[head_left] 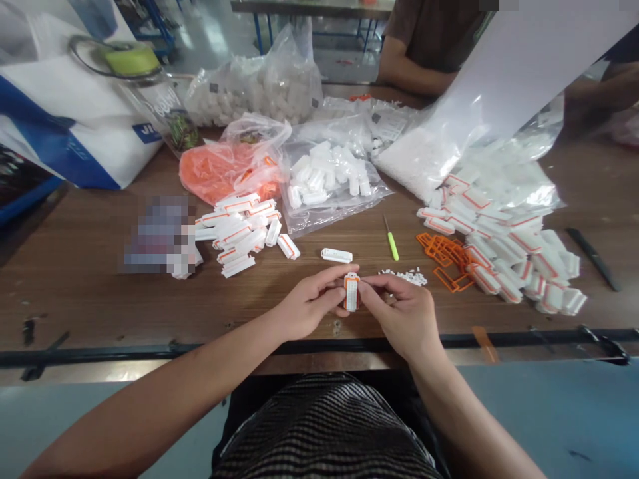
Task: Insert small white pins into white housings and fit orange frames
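Between my two hands, above the table's front edge, is a small white plastic casing with an orange frame (352, 293), held upright. My left hand (317, 301) pinches it from the left, and my right hand (398, 307) grips its right side with thumb and fingers. Just beyond my fingers lies a single white casing (337, 255). Tiny white plastic pieces (407, 276) are scattered behind my right hand. Loose orange frames (444, 256) lie to the right, beside a heap of white casings with orange trim (504, 246). Another pile of trimmed casings (242, 229) sits on the left.
A green-handled screwdriver (392, 245) lies mid-table. Behind stand plastic bags of white parts (329, 176), an orange-filled bag (214, 169), a bag of white granules (424, 159) and a green-lidded bottle (132, 63). A dark blade-like tool (593, 258) lies far right. Another person's arm (414, 73) rests opposite.
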Available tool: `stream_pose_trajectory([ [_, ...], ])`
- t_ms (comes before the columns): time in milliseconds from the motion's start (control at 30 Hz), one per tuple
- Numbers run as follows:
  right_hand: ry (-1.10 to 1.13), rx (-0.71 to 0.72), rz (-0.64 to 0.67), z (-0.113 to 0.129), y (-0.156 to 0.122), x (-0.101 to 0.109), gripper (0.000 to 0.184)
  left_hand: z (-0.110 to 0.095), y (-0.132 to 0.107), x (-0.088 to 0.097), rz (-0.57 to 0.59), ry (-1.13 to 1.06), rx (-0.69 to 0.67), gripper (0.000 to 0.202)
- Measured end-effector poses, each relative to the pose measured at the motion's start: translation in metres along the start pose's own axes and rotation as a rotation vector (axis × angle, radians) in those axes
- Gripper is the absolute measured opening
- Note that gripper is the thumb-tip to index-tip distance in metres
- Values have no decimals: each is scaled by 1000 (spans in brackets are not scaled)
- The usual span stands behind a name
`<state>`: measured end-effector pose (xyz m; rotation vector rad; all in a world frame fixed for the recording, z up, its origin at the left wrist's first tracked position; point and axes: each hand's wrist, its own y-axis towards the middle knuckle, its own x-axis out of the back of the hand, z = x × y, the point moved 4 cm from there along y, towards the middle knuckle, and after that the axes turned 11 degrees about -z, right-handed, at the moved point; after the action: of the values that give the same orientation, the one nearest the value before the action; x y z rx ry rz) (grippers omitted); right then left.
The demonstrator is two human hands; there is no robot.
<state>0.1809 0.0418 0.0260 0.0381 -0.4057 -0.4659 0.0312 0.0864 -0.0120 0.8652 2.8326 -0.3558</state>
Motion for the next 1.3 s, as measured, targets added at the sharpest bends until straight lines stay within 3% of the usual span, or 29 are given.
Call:
stream_pose_trajectory([
  [167,11,-10,24,-2,1,1,17,-4,1,1,-40,54,-35,43],
  [433,-2,-105,202,-10,6,-1,25,-2,1,2,2,37,94,33],
  [600,-44,-111,179,-7,7,-3,27,1,3,0,-17,2,130,28],
  [733,43,-131,184,-9,4,-8,19,0,4,0,-103,-86,164,25],
  [1000,144,-207,246,-17,-5,-13,23,-5,3,2,-248,-165,130,29],
  [1167,270,-300,306,-22,-5,-17,25,-3,2,2,-278,-144,122,29],
  [1300,329,-299,269,-25,0,-16,22,-3,2,0,-238,-133,91,32],
])
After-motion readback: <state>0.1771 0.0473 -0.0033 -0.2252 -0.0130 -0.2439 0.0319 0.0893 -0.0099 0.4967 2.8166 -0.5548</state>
